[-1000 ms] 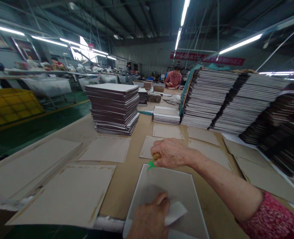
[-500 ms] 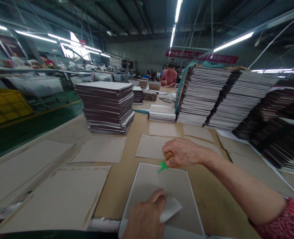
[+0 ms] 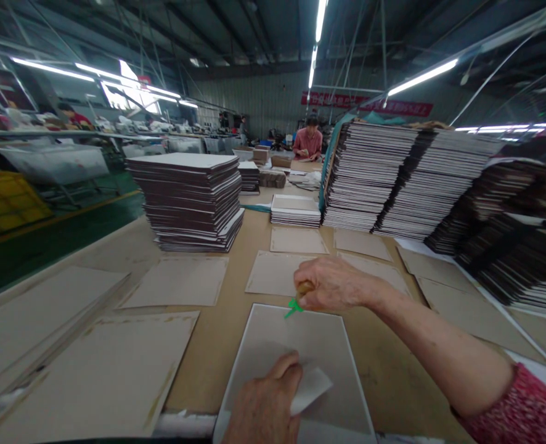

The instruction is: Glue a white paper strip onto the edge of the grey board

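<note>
A grey board with white edges [image 3: 319, 345] lies before me on the brown work table. My left hand [image 3: 266, 398] is closed on a small piece of thin white paper or cloth [image 3: 313, 387], low over the board. My right hand [image 3: 326, 283] is at the board's far edge, its fingers wrapped round a tool with a rounded brown handle [image 3: 305, 288]. A bright green part [image 3: 293, 306] of the tool points down at the far edge of the board. Its exact kind cannot be made out, since the fingers hide most of it.
Grey cardboard sheets with brownish edge marks [image 3: 116, 370] lie left and beyond. A tall stack of dark-sided boards [image 3: 185, 203] stands at the left, a low stack [image 3: 295, 209] in the middle, large stacks [image 3: 370, 172] at the right. A person in red [image 3: 307, 142] is farther back.
The whole view has shifted slightly left. My right hand still grips the tool at the far edge, with its green part turned a little. My left hand keeps its hold.
</note>
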A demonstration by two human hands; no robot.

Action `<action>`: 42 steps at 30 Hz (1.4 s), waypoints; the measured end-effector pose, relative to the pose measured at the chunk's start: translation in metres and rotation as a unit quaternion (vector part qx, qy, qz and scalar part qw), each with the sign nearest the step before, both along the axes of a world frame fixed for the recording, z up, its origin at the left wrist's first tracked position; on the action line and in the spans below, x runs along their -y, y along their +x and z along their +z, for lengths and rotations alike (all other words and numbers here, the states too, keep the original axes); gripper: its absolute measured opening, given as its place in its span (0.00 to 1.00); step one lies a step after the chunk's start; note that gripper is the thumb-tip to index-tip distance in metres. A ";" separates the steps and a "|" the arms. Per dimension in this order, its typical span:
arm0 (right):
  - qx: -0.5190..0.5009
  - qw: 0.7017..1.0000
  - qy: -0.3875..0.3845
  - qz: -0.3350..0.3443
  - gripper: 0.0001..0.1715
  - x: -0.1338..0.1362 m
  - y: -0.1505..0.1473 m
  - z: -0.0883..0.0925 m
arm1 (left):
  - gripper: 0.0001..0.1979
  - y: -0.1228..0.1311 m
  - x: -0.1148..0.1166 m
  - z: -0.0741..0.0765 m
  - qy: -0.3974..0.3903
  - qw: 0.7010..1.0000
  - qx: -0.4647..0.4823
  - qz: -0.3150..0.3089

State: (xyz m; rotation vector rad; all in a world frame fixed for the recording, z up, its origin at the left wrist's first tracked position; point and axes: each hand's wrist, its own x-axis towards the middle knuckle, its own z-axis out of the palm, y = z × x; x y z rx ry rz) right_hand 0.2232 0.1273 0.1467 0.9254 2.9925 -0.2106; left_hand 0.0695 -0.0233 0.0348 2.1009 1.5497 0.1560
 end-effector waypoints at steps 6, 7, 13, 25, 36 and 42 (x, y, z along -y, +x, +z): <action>-0.008 0.998 0.020 0.052 0.06 -0.001 -0.042 -0.001 | 0.31 0.001 -0.003 0.000 -0.003 1.000 -0.009 -0.005; -0.006 0.998 0.024 0.058 0.05 -0.001 -0.045 0.000 | 0.31 0.001 -0.003 0.000 -0.005 1.000 -0.010 -0.007; 0.025 0.998 0.032 0.052 0.06 -0.001 -0.045 0.005 | 0.31 0.000 -0.002 0.000 -0.007 1.000 -0.010 -0.014; 0.040 0.999 0.015 0.034 0.06 -0.002 -0.037 0.005 | 0.30 0.000 -0.001 0.001 -0.014 1.000 -0.013 -0.008; 0.034 0.999 -0.003 -0.016 0.08 -0.002 0.022 0.005 | 0.32 0.000 0.001 0.001 -0.008 1.000 0.014 0.003; -0.005 1.000 0.005 0.007 0.06 0.002 -0.003 0.001 | 0.32 0.002 0.000 -0.001 -0.007 1.000 0.003 0.007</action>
